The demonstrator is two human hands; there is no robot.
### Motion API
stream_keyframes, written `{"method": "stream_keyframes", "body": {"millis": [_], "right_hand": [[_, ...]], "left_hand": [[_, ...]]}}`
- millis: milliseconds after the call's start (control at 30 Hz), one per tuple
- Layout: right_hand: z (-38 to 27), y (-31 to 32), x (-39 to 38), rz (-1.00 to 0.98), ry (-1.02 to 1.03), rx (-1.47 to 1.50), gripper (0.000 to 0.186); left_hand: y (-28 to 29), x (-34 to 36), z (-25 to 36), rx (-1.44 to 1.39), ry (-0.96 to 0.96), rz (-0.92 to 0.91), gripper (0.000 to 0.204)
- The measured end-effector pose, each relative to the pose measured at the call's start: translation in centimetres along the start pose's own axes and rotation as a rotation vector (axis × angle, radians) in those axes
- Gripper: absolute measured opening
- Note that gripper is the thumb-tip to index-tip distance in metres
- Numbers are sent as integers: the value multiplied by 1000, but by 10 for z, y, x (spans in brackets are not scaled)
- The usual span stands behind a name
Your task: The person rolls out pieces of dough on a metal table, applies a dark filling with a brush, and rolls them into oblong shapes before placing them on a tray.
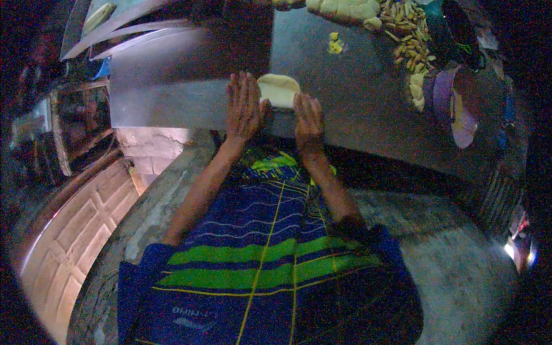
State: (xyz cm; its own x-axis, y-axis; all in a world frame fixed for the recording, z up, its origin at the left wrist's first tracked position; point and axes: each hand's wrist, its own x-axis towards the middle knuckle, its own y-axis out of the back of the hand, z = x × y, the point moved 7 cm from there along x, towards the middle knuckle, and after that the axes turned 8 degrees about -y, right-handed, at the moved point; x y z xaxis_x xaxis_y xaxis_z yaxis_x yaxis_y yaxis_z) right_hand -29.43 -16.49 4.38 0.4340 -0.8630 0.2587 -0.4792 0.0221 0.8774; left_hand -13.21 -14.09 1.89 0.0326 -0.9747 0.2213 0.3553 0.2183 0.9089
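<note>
A flat piece of pale dough (pixel 279 95) lies on the metal tabletop (pixel 356 109), near the edge on the person's side and between the two hands. It is a rounded oblong whose long axis runs left to right, roughly along the near edge of the tabletop, so one short end faces each hand. A crease or fold crosses its upper part, also running sideways.

The left hand (pixel 244 110) is wide and flat, fingers stretched away from the body, beside the dough's left end, with the thumb by its lower left corner. The right hand (pixel 309 122) is at the opposite end, its fingers bent and touching the dough's right edge; the picture is dark and grainy, so I cannot tell whether they pinch it.

Beyond, a small yellow lump (pixel 335 43) sits alone on the tabletop. At the far side lies a large slab of dough (pixel 344 8), with a heap of small pale pieces (pixel 405 26) to its right. Nearer, at right, stands a purple container (pixel 443 95).
</note>
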Motion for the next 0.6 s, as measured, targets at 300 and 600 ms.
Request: {"method": "stream_keyframes", "body": {"millis": [300, 600], "right_hand": [[24, 10, -42, -53, 52, 123, 48], [9, 22, 38, -153, -319, -161, 70]], "left_hand": [[15, -37, 18, -285, -19, -139, 63], [-50, -18, 9, 160, -147, 52, 53]]}}
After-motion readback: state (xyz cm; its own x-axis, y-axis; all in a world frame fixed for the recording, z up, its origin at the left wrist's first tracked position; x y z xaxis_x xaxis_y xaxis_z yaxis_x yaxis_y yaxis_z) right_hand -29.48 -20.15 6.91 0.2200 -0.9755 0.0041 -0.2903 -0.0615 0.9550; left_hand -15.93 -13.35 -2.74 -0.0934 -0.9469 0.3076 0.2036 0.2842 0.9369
